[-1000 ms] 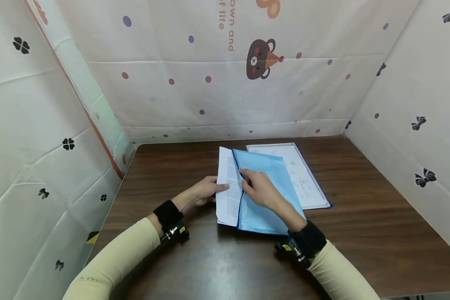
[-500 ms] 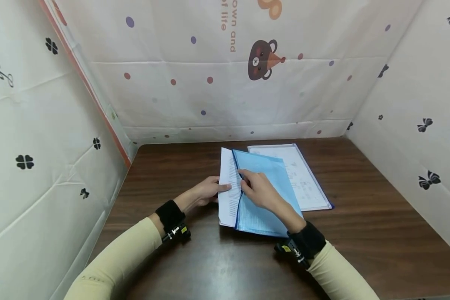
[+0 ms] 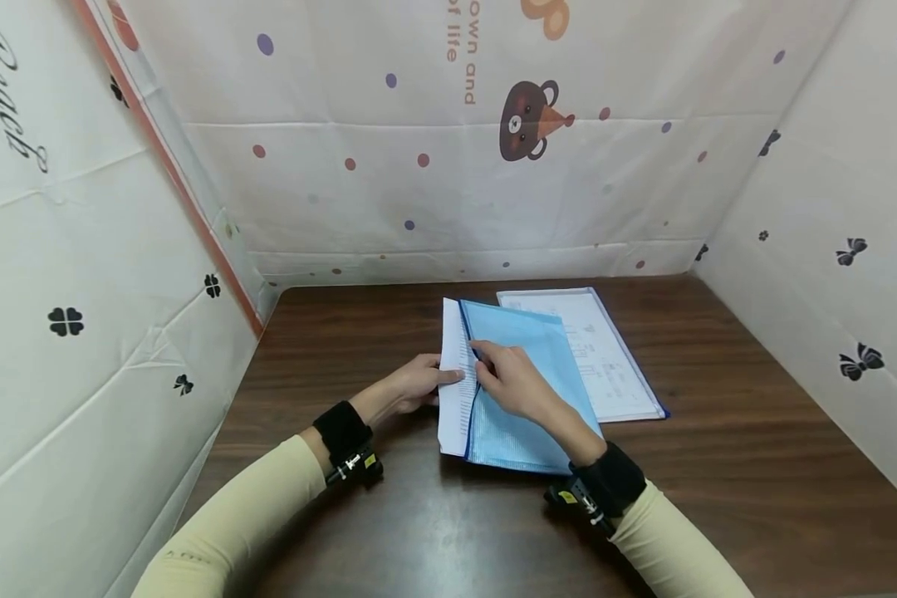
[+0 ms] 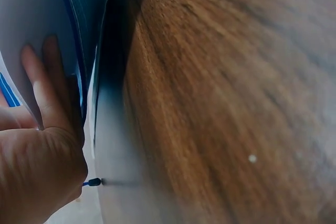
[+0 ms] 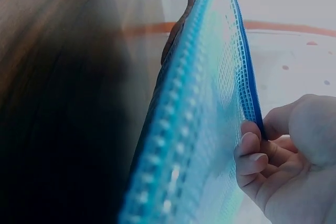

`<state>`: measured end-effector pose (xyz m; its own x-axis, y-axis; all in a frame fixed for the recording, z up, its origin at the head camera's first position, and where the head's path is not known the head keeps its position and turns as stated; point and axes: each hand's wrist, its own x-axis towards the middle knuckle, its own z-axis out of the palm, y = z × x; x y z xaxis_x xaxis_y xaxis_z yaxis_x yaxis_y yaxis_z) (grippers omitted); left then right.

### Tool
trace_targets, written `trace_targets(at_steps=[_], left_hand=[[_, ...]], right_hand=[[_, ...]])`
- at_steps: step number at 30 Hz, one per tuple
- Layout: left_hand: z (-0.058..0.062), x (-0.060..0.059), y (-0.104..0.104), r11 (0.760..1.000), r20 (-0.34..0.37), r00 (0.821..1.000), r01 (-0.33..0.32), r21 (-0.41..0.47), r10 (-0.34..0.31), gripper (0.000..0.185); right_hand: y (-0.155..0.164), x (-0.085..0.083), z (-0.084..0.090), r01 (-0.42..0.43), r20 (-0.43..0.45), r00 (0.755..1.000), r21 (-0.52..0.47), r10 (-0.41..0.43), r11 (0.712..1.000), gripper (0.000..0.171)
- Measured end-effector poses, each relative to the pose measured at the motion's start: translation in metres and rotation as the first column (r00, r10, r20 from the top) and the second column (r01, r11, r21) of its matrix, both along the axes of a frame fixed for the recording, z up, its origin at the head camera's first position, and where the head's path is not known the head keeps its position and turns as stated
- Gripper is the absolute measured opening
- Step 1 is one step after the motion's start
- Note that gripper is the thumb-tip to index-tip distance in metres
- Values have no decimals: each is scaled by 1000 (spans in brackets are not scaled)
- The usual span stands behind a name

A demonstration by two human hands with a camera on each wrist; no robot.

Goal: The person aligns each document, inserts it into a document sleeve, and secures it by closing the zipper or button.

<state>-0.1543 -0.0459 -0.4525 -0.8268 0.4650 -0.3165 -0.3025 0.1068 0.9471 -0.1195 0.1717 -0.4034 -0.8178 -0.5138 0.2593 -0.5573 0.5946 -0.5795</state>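
A light blue mesh zip pouch (image 3: 538, 399) lies on the dark wooden table (image 3: 718, 473), its open zip edge facing left. A white printed sheet (image 3: 454, 399) sticks partly out of that opening. My left hand (image 3: 421, 383) lies at the sheet's left edge with straight fingers (image 4: 46, 90) flat on the paper (image 4: 26, 19). My right hand (image 3: 510, 380) pinches the pouch's upper zip edge and lifts it. In the right wrist view the curled fingers (image 5: 252, 158) grip the blue edge of the pouch (image 5: 205, 124).
A clear plastic folder (image 3: 605, 353) with a printed sheet inside lies just right of the pouch, partly under it. Patterned fabric walls close in the table on the left, back and right. Bare wood shows in front of and beside the pouch.
The white sheet has slid a little further right into the pouch, so less of it shows. Both hands have kept their places on sheet and pouch edge.
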Motion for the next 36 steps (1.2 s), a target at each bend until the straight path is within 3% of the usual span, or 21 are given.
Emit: trace_targets(at_steps=[14, 21, 30, 36], left_hand=[[-3, 4, 10, 1000, -28, 1000, 2, -9, -3, 35], [-2, 4, 14, 1000, -6, 1000, -7, -14, 6, 28], [-2, 7, 20, 999, 12, 999, -31, -32, 31, 34], [-7, 10, 24, 998, -61, 998, -24, -50, 21, 21]], right_hand=[[-6, 3, -1, -42, 20, 999, -33, 43, 999, 42], [-12, 4, -4, -80, 1, 997, -47, 80, 996, 41], [-16, 9, -6, -106, -27, 994, -36, 105, 994, 41], [-16, 10, -7, -114, -30, 993, -39, 113, 993, 41]])
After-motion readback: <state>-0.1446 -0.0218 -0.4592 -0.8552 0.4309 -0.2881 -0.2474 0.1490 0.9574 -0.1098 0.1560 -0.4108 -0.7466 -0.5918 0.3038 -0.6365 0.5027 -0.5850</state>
